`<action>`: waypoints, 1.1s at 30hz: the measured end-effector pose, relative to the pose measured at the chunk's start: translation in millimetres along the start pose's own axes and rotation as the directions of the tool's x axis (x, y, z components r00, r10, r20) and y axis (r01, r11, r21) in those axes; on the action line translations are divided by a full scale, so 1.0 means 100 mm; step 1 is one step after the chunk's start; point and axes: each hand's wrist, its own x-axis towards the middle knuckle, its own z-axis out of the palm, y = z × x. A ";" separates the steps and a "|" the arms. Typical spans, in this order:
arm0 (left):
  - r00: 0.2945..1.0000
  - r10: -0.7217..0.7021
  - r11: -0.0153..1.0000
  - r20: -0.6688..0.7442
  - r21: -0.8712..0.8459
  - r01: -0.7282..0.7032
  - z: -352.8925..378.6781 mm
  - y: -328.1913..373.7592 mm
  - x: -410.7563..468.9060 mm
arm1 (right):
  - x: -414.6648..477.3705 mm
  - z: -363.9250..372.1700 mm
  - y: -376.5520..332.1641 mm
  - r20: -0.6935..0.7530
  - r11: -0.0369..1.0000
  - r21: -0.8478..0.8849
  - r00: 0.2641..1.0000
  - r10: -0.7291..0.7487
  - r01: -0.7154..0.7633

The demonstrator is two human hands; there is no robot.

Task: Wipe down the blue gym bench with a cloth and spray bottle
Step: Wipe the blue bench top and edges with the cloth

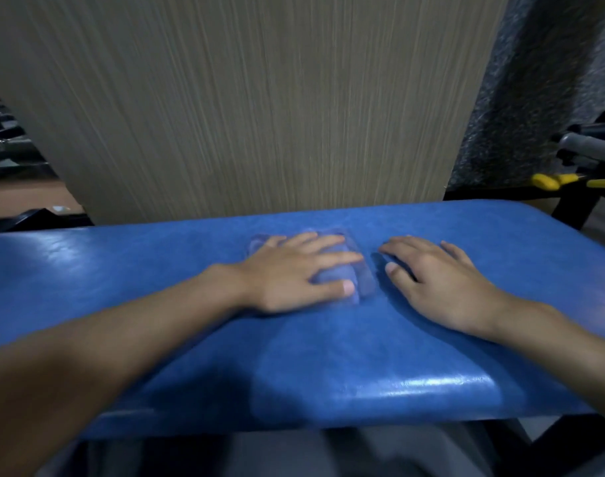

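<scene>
Wiping step, judged. Blue bench [328,356], mid-pad: left hand [294,270] spread flat, pressing a pale blue cloth [358,282]; right hand [438,284] open, bracing beside it. No spray bottle visible. Next: sweep toward unwiped ends.

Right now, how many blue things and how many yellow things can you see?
Blue: 2, the bench and the cloth under the left hand
Yellow: 2, the handle and the bar at the right edge, blurred
Total: 4
</scene>
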 end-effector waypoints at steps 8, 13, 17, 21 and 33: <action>0.938 -0.347 0.936 -0.017 -0.071 0.345 -0.11 -1.04 0.40 | -0.04 0.07 -0.13 0.168 0.997 -0.069 0.986 -0.020 0.032; 0.980 -0.198 0.980 0.003 -0.024 0.198 -0.03 -0.45 0.00 | -0.03 0.09 -0.14 0.150 0.998 -0.061 0.989 -0.010 0.019; 0.993 0.105 0.993 0.045 0.050 -0.107 0.05 0.31 -0.67 | 0.01 0.10 -0.09 0.067 0.998 0.063 0.998 -0.005 0.000; 0.967 0.254 0.966 0.016 0.043 -0.255 0.08 0.51 -0.92 | 0.01 0.04 -0.12 -0.046 0.993 0.117 0.999 0.014 -0.008; 0.944 -0.320 0.944 -0.079 -0.111 0.310 -0.08 -1.28 0.09 | 0.01 0.16 -0.22 0.129 0.999 -0.050 0.992 0.007 -0.001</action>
